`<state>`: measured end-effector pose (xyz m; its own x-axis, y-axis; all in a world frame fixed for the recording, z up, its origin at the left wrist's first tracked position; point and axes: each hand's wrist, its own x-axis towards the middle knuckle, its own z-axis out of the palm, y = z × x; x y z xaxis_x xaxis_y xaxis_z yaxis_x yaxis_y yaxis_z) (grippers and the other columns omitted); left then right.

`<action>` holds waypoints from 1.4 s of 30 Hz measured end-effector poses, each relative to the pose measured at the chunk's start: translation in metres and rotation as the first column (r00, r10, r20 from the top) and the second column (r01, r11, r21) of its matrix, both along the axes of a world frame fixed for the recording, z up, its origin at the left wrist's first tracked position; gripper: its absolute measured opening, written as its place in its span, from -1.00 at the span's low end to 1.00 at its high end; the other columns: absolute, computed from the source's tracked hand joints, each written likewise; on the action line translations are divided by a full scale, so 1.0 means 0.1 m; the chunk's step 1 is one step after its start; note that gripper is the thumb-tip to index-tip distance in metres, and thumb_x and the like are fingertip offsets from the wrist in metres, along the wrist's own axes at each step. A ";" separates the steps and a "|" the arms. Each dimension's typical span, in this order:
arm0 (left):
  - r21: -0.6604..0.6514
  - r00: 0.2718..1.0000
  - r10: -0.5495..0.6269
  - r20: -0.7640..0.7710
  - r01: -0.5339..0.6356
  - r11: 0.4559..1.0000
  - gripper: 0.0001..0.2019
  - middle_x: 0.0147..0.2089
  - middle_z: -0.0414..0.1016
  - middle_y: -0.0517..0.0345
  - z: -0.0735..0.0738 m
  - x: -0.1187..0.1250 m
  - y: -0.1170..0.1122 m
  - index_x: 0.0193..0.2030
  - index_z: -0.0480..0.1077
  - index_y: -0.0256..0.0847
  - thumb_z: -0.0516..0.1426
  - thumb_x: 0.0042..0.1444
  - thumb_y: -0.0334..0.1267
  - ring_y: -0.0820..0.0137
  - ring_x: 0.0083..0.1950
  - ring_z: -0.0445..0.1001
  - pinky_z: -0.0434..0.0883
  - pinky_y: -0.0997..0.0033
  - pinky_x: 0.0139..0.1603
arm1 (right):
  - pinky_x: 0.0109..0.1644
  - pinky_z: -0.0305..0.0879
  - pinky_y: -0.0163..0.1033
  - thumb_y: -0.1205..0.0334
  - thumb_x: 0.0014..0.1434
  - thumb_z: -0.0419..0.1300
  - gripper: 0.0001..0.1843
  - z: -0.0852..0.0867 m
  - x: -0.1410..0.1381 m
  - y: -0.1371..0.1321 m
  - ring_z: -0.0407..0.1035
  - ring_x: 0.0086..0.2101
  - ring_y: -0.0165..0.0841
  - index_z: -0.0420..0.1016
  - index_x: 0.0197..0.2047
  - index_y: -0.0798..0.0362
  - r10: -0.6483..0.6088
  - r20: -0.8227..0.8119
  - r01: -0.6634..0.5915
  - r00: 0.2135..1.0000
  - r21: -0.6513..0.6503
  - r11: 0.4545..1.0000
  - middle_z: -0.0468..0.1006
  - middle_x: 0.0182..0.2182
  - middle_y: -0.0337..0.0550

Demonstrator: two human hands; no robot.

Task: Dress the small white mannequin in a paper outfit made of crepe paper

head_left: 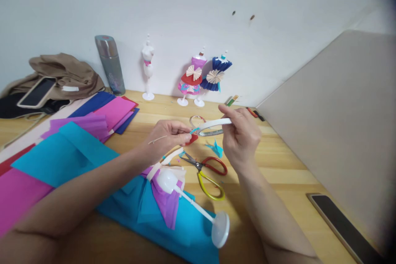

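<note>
My right hand (241,138) is closed around a roll of white tape (213,123), held on edge above the table. My left hand (168,137) pinches a small blue paper strip (194,130) close to the roll's left side. Below my left hand a white mini dress form (167,181) lies tilted, its round base towards me. Purple paper (168,210) and a pale band (154,171) wrap it. It rests on blue paper sheets (198,235). Scissors (199,167) with one red and one yellow handle lie open beside it.
Three dress forms stand by the wall: a mostly bare one (148,66), one in purple and red (193,76), one in navy (216,74). A flask (109,66), brown cloth (68,70) and phone (38,92) are left; another phone (343,222) is right. Blue scraps (216,148) lie mid-table.
</note>
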<state>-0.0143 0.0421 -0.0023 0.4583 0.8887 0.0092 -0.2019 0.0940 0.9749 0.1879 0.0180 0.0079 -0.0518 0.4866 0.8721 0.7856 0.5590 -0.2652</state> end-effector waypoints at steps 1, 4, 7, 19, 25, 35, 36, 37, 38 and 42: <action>-0.007 1.000 0.013 0.018 -0.013 1.000 -0.90 -0.45 0.60 0.11 -0.01 0.01 0.00 -0.38 0.65 -0.26 0.36 -0.12 -0.37 0.48 -0.47 0.42 0.35 0.48 -0.38 | -0.31 0.33 -0.06 0.31 0.37 0.06 -0.68 0.00 0.00 0.00 0.37 -0.39 -0.22 0.63 0.01 -0.03 -0.005 -0.002 0.005 1.000 -0.003 1.000 0.46 -0.42 -0.10; -0.014 0.997 0.062 0.056 -0.061 0.998 -0.87 -0.38 0.65 0.07 -0.02 0.04 -0.03 -0.35 0.66 -0.27 0.39 -0.11 -0.36 0.45 -0.41 0.47 0.38 0.47 -0.36 | -0.30 0.35 -0.05 0.29 0.38 0.05 -0.68 -0.01 -0.01 0.01 0.39 -0.38 -0.21 0.63 0.01 -0.04 -0.013 -0.012 0.013 1.000 -0.007 1.000 0.48 -0.42 -0.09; -0.019 0.992 0.095 0.081 -0.093 0.995 -0.83 -0.34 0.66 0.07 -0.03 0.05 -0.05 -0.31 0.67 -0.27 0.40 -0.11 -0.33 0.41 -0.35 0.51 0.41 0.45 -0.32 | -0.31 0.35 -0.06 0.28 0.37 0.06 -0.69 -0.02 -0.02 0.02 0.39 -0.40 -0.22 0.63 -0.02 -0.03 -0.019 -0.025 0.020 0.999 0.012 1.000 0.48 -0.43 -0.11; 0.047 0.999 -0.021 -0.028 0.022 0.999 -0.72 -0.47 0.54 0.18 -0.02 0.00 0.04 -0.22 0.59 -0.30 0.37 -0.13 -0.31 0.46 -0.43 0.46 0.37 0.46 -0.33 | -0.27 0.34 -0.04 0.29 0.37 0.07 -0.69 -0.06 -0.01 0.01 0.39 -0.37 -0.21 0.61 0.00 -0.11 0.058 -0.091 -0.059 0.994 -0.012 0.998 0.50 -0.41 -0.12; 0.277 0.978 0.075 -0.192 -0.020 0.961 -0.87 -0.55 0.43 0.21 0.03 -0.02 -0.01 -0.48 0.49 -0.25 0.27 0.00 -0.25 0.49 -0.50 0.34 0.23 0.50 -0.45 | -0.24 0.34 -0.04 0.21 0.33 0.12 -0.74 -0.09 0.00 0.04 0.38 -0.35 -0.20 0.61 -0.03 -0.16 0.057 -0.211 -0.078 0.976 -0.096 0.992 0.47 -0.42 -0.16; 0.077 0.972 -0.235 0.018 0.233 0.970 -0.67 -0.34 0.64 -0.03 -0.10 0.04 -0.07 -0.37 0.36 -0.26 0.26 0.16 -0.02 0.33 -0.35 0.64 0.54 0.43 -0.35 | -0.34 0.26 -0.19 0.17 0.23 0.17 -0.74 -0.36 -0.11 0.16 0.31 -0.42 -0.33 0.60 -0.06 -0.07 0.098 -0.690 -0.353 0.717 -0.238 0.905 0.44 -0.40 -0.23; 0.077 0.971 -0.235 0.038 0.232 0.970 -0.67 -0.31 0.65 -0.06 -0.10 0.04 -0.07 -0.36 0.36 -0.27 0.25 0.17 -0.02 0.32 -0.31 0.66 0.57 0.43 -0.30 | -0.33 0.27 -0.19 0.19 0.21 0.18 -0.75 -0.37 -0.12 0.16 0.32 -0.41 -0.33 0.61 -0.07 -0.06 0.100 -0.715 -0.377 0.692 -0.240 0.895 0.45 -0.40 -0.24; 0.084 0.971 -0.236 0.046 0.231 0.969 -0.67 -0.27 0.66 -0.08 -0.11 0.04 -0.08 -0.35 0.37 -0.28 0.25 0.17 -0.02 0.31 -0.28 0.67 0.58 0.42 -0.26 | -0.31 0.27 -0.19 0.20 0.19 0.19 -0.75 -0.37 -0.13 0.17 0.33 -0.41 -0.33 0.61 -0.08 -0.06 0.102 -0.735 -0.397 0.670 -0.239 0.886 0.46 -0.41 -0.24; 0.095 0.971 -0.238 0.040 0.233 0.968 -0.68 -0.25 0.67 -0.09 -0.10 0.05 -0.08 -0.35 0.39 -0.29 0.23 0.18 -0.03 0.31 -0.27 0.68 0.60 0.41 -0.23 | -0.30 0.27 -0.19 0.22 0.16 0.21 -0.75 -0.36 -0.14 0.16 0.33 -0.40 -0.34 0.61 -0.10 -0.06 0.101 -0.754 -0.413 0.649 -0.239 0.879 0.47 -0.41 -0.25; 0.158 0.966 -0.248 -0.069 0.256 0.954 -0.70 -0.27 0.67 -0.09 -0.07 0.04 -0.09 -0.31 0.45 -0.31 0.17 0.23 -0.06 0.29 -0.27 0.69 0.63 0.36 -0.20 | -0.32 0.24 -0.22 0.21 0.06 0.24 -0.76 -0.32 -0.20 0.16 0.27 -0.44 -0.37 0.61 -0.17 -0.04 0.068 -0.805 -0.452 0.589 -0.259 0.854 0.46 -0.45 -0.29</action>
